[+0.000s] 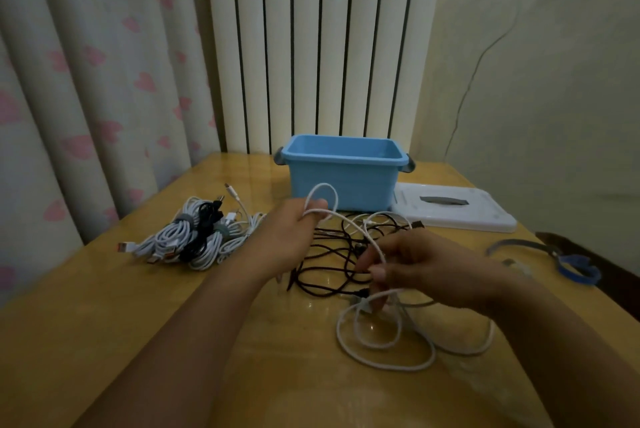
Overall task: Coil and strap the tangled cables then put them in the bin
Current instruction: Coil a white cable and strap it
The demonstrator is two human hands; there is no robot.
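On the yellow wooden table [104,306], in front of the blue plastic bin [341,173], lies a loose tangle: a dark braided cable [325,256] knotted with a white charging cable [381,344]. Left hand [291,230] is raised, fingers curled round a loop of the white cable just before the bin. Right hand [412,265] is lower and apart from the left, pinching the same white run between thumb and fingertip above the tangle. Judgement: cable is light and limp, holds no shape unless wound, smooth jacket likely to slide through a slack pinch; dark braid looks grippier and prone to snag. Best hold probably near a plug end, feeding loops into the left hand. Bin interior appears empty. Strapped coils [188,237] are piled at left, not yet binned; spare straps [575,268] and white lid [457,207] lie at right.
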